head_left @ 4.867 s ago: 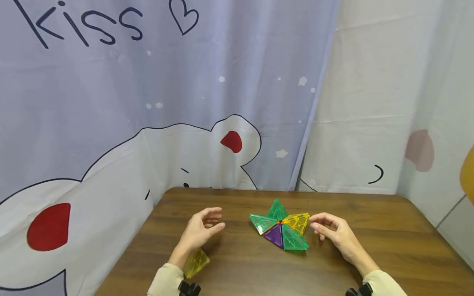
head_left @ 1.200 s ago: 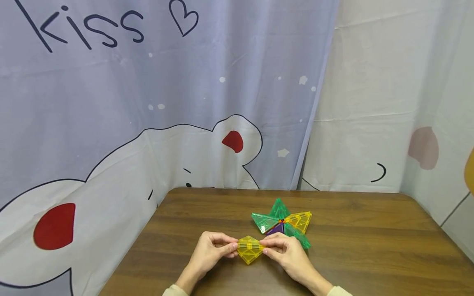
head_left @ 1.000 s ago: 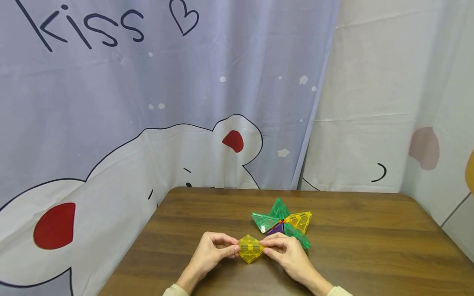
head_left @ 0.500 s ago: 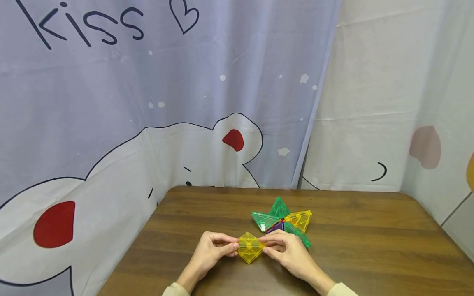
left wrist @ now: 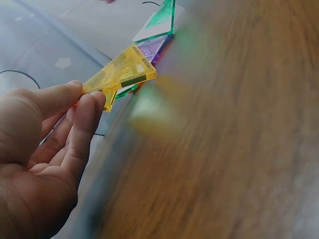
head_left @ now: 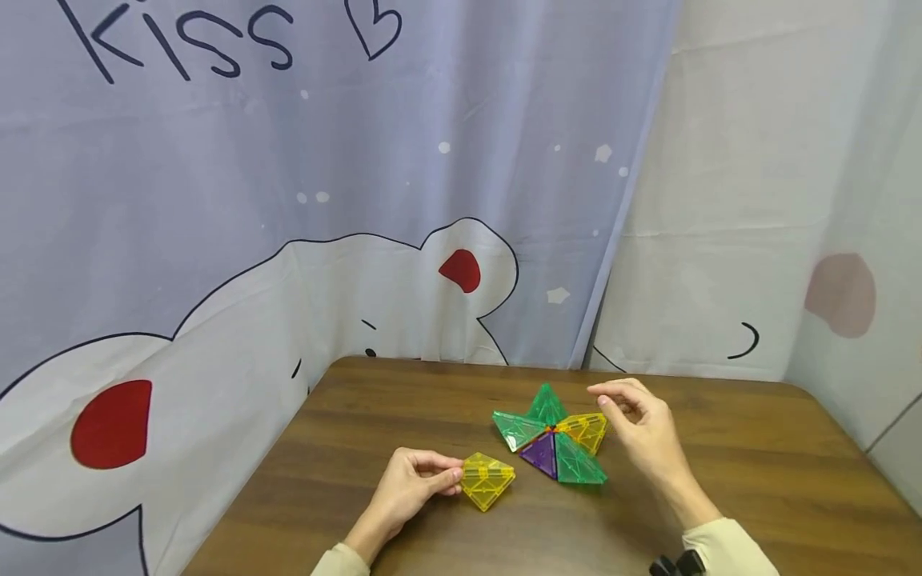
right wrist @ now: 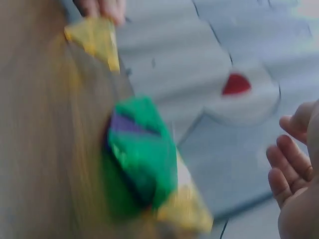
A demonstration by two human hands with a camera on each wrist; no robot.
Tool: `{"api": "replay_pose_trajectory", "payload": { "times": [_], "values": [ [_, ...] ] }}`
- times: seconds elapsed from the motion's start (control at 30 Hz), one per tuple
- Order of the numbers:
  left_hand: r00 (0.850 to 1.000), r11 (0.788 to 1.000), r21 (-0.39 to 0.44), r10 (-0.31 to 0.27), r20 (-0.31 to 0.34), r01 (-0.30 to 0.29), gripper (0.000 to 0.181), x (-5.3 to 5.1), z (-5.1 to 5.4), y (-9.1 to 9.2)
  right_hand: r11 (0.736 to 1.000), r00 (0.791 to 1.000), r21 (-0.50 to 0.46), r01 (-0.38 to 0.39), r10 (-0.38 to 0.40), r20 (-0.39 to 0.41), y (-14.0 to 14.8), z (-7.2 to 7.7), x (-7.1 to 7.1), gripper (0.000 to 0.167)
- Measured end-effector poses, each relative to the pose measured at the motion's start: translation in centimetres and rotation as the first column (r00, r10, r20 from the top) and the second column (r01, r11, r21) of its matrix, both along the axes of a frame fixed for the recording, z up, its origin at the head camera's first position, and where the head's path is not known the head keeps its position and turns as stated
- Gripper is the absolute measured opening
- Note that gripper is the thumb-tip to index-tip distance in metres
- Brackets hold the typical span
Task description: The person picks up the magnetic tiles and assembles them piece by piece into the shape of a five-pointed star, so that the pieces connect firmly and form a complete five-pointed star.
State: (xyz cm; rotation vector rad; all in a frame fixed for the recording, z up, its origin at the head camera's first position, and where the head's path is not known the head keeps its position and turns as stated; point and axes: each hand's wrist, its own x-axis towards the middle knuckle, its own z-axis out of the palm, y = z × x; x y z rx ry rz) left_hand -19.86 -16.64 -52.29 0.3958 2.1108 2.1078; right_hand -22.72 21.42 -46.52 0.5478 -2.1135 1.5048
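My left hand (head_left: 409, 490) pinches the left corner of a yellow translucent magnetic tile piece (head_left: 487, 483), which looks folded along a ridge. The left wrist view shows thumb and fingertips on one end of that yellow piece (left wrist: 122, 72). To its right on the table lies a star-like group of tiles: green triangular pieces (head_left: 579, 464), a purple triangle (head_left: 540, 453) and a yellow piece (head_left: 587, 432). Above the right side of this group is my right hand (head_left: 648, 432), fingers loosely bent and holding nothing. In the blurred right wrist view its fingers (right wrist: 286, 162) are apart from the tiles.
The brown wooden table (head_left: 403, 400) has rounded far corners. Behind it hangs a printed curtain (head_left: 360, 288) with cartoon shapes and lettering. A black strap device (head_left: 677, 564) sits at the right wrist.
Both hands held the yellow piece; my right hand has let go and moved right and away, uncovering the purple tile. Earlier still, the yellow piece lay beside my left wrist.
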Motion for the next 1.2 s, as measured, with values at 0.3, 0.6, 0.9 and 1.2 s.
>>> {"api": "replay_pose_trajectory", "payload": {
  "times": [0.3,0.6,0.9,1.2],
  "values": [
    [1.000,0.999,0.035,-0.006,0.017,0.005,0.024,0.0,-0.5,0.2,0.992,0.938,0.025,-0.120,0.105,0.329,3.2,-5.2,-2.1,0.048],
    [0.998,0.998,0.066,0.008,0.058,-0.012,0.025,-0.1,-0.6,0.9,0.989,0.911,-0.022,-0.148,0.145,0.386,3.0,-6.8,-2.0,0.057],
    [0.996,0.992,0.122,0.034,0.077,-0.044,0.030,-0.6,-1.0,1.8,0.984,0.867,-0.054,-0.169,0.174,0.466,3.1,-6.8,-2.3,0.045],
    [0.994,0.989,0.129,0.056,0.090,-0.067,0.028,-1.3,-1.0,2.8,0.936,0.817,-0.097,-0.337,0.342,0.465,3.0,-6.8,-2.4,0.040]
  ]
}}
